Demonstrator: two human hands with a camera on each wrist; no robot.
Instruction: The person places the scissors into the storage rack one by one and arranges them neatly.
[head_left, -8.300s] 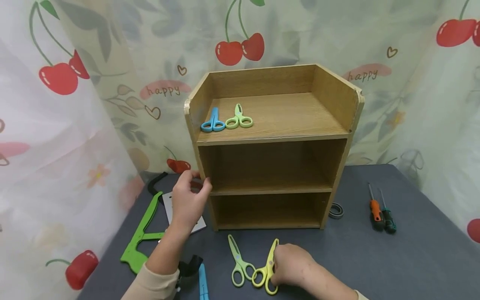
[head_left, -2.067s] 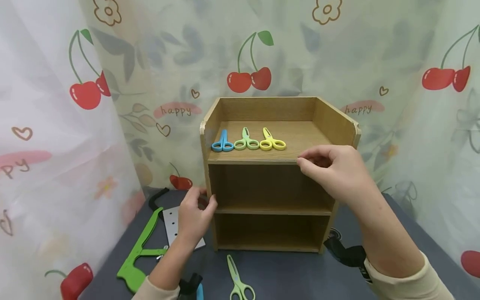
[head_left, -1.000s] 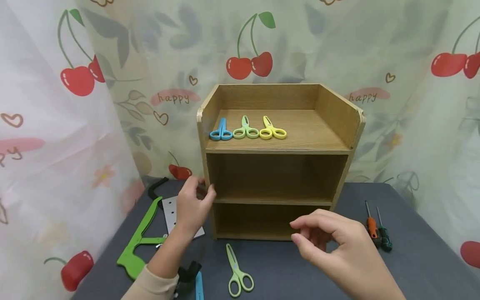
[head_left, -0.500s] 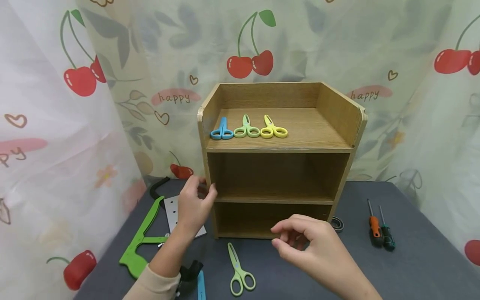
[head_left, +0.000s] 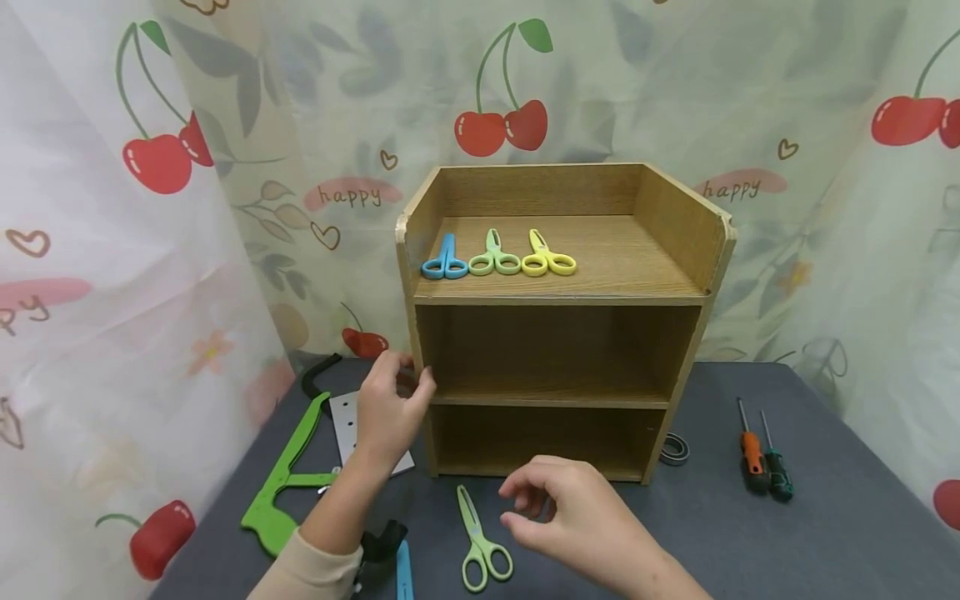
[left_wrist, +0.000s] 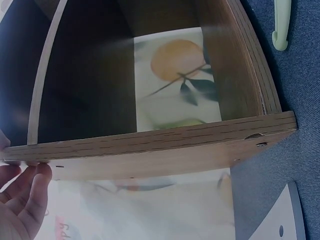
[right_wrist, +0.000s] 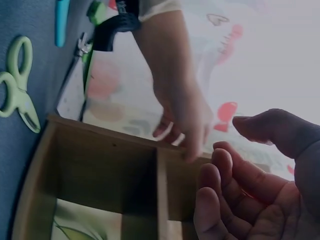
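Note:
At the left side panel of a wooden three-tier shelf, my left hand grips the panel's edge; in the left wrist view that hand's fingertips press its outer face. My right hand hovers before the shelf, fingers loosely bent and holding nothing. Just left of it, green scissors lie on the table, also seen in the right wrist view. Blue scissors, light green scissors and yellow scissors stand in a row on the top tier. A blue strip-like piece shows partly beside the left wrist.
A green saw-like frame and a white plate with holes lie left of the shelf. To the right are a dark ring-shaped roll, an orange-handled screwdriver and a green-handled screwdriver. A patterned curtain hangs behind.
The yellow scissors, earlier on the table under my right hand, now lie on the top tier. My right hand has come down from the shelf and moved left towards the green scissors. The left hand stays put.

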